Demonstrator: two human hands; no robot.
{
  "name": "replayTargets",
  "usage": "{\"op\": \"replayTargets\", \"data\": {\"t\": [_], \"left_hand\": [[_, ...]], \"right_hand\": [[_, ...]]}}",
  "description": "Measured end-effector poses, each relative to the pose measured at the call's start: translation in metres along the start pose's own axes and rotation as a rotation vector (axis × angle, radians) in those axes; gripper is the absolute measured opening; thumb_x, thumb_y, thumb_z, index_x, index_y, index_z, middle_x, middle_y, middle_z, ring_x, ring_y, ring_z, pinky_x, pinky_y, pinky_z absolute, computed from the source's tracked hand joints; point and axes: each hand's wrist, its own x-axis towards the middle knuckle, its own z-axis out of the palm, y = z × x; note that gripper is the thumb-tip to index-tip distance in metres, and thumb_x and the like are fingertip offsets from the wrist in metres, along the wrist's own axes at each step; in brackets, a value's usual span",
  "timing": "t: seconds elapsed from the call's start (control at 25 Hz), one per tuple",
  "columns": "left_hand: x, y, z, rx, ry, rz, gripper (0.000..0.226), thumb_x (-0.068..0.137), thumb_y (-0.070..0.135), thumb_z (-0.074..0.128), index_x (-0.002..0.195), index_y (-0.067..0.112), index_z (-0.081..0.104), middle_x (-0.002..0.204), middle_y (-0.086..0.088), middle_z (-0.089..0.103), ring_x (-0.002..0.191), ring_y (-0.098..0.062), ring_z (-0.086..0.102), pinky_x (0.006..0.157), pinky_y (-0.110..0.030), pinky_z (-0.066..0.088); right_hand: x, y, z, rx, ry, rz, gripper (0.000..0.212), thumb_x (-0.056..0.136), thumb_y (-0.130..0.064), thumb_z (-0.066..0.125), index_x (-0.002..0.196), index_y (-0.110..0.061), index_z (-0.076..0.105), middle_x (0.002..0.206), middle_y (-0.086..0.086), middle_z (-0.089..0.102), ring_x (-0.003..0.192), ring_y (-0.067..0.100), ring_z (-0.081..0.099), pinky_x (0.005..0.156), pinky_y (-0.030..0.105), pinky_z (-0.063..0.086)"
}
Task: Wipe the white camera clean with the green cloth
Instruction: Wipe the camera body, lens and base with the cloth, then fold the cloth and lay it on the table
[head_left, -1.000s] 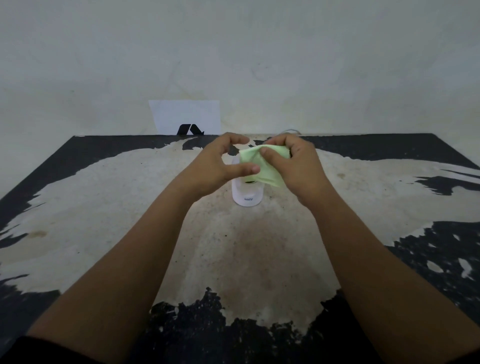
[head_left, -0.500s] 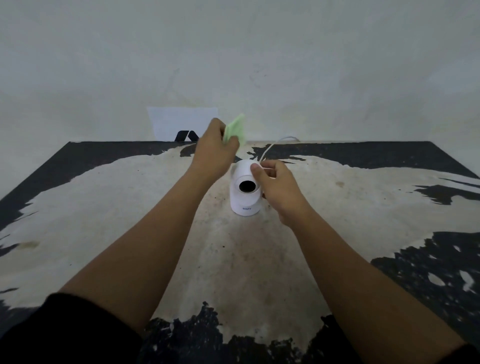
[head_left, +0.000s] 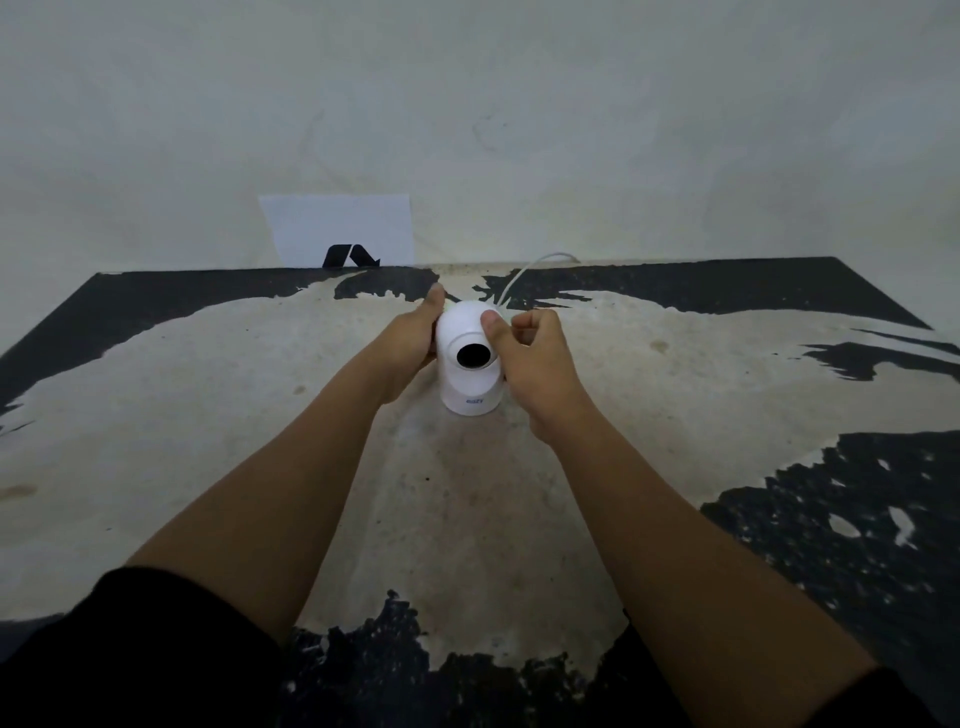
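The white camera (head_left: 470, 364) stands upright at the middle of the table, its round black lens facing me. My left hand (head_left: 408, 340) is wrapped against the camera's left and rear side. The green cloth does not show; this hand hides whatever it holds. My right hand (head_left: 537, 358) grips the camera's right side, with the thumb pressed on the head beside the lens and the fingers curled.
A thin white cable (head_left: 522, 275) runs from behind the camera toward the wall. A white card with a black mark (head_left: 340, 231) leans on the wall at the back left. The worn black and beige tabletop (head_left: 249, 415) spreads out on all sides.
My left hand took the green cloth from both hands, raised it, then dropped to the camera's left side, where the cloth went out of sight. My right hand settled on the camera's right side.
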Motion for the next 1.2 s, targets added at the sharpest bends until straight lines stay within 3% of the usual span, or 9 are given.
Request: {"op": "replayTargets", "data": {"t": [0.08,0.24,0.4,0.48,0.6,0.76,0.88,1.04,1.2], "left_hand": [[-0.004,-0.011,-0.004,0.086,0.036,0.012,0.063,0.092,0.06,0.028,0.099,0.011,0.066,0.106,-0.01,0.067,0.101,-0.021,0.061,0.097,-0.035,0.045],[-0.024,-0.029,-0.011,0.352,0.21,0.235,0.041,0.096,0.033,0.042,0.063,0.01,0.045,0.063,-0.009,0.043,0.061,-0.018,0.039,0.065,-0.032,0.035],[-0.055,-0.037,-0.019,0.276,0.198,0.217,0.036,0.093,0.025,0.048,0.069,-0.001,0.054,0.066,-0.011,0.045,0.058,-0.02,0.039,0.062,-0.033,0.038],[-0.077,-0.033,-0.02,0.091,0.127,0.142,0.032,0.095,0.025,0.049,0.089,-0.002,0.067,0.081,-0.014,0.063,0.071,-0.025,0.058,0.074,-0.036,0.054],[-0.111,-0.029,-0.013,-0.09,0.074,0.094,0.027,0.096,0.022,0.049,0.104,0.005,0.068,0.105,-0.015,0.071,0.095,-0.028,0.067,0.085,-0.041,0.057],[-0.144,-0.027,0.004,-0.211,0.016,0.111,0.023,0.094,0.019,0.051,0.103,0.006,0.068,0.094,-0.01,0.071,0.084,-0.021,0.066,0.073,-0.034,0.056],[-0.157,-0.026,0.02,-0.274,-0.03,0.136,0.014,0.092,0.016,0.054,0.095,0.009,0.066,0.085,-0.009,0.07,0.074,-0.018,0.065,0.065,-0.031,0.056],[-0.158,-0.023,0.045,-0.277,-0.082,0.123,0.018,0.093,0.019,0.052,0.082,0.011,0.064,0.082,-0.008,0.07,0.075,-0.02,0.065,0.068,-0.035,0.056],[-0.147,-0.018,0.068,-0.161,-0.105,0.166,0.023,0.094,0.02,0.051,0.076,0.014,0.063,0.082,-0.005,0.068,0.072,-0.017,0.063,0.064,-0.031,0.053]], "right_hand": [[0.001,0.0,0.002,-0.015,0.025,0.003,0.038,0.087,-0.049,0.059,0.106,-0.018,0.048,0.106,-0.001,0.058,0.097,0.016,0.058,0.086,0.034,0.049],[0.001,0.002,0.005,0.004,0.062,-0.021,0.039,0.085,-0.05,0.06,0.101,-0.016,0.051,0.105,0.002,0.062,0.097,0.018,0.06,0.086,0.035,0.05],[-0.002,0.003,0.005,0.01,0.068,-0.023,0.038,0.085,-0.049,0.061,0.101,-0.015,0.052,0.106,0.003,0.063,0.099,0.02,0.061,0.085,0.036,0.051],[-0.004,0.001,0.003,0.015,0.051,-0.014,0.039,0.084,-0.049,0.063,0.101,-0.016,0.052,0.108,0.003,0.063,0.1,0.021,0.062,0.088,0.039,0.052],[-0.023,-0.008,-0.004,-0.058,0.091,-0.128,0.032,0.085,-0.047,0.062,0.104,-0.022,0.052,0.117,0.002,0.058,0.11,0.018,0.056,0.092,0.033,0.047],[-0.084,-0.027,-0.027,-0.082,-0.141,-0.365,0.018,0.082,-0.038,0.068,0.096,-0.031,0.06,0.102,-0.009,0.063,0.098,0.007,0.058,0.089,0.029,0.047],[-0.12,-0.025,-0.041,-0.256,-0.426,-0.343,0.038,0.067,-0.043,0.078,0.097,-0.039,0.056,0.101,-0.011,0.061,0.095,0.01,0.059,0.082,0.03,0.051],[-0.128,-0.008,-0.06,-0.168,-0.353,-0.285,0.035,0.075,-0.026,0.078,0.102,-0.031,0.056,0.098,-0.009,0.063,0.087,0.016,0.064,0.076,0.038,0.058],[-0.116,0.008,-0.091,-0.017,-0.213,-0.242,0.015,0.088,-0.013,0.064,0.091,-0.027,0.064,0.083,-0.013,0.068,0.077,0.009,0.062,0.069,0.03,0.055]]}}
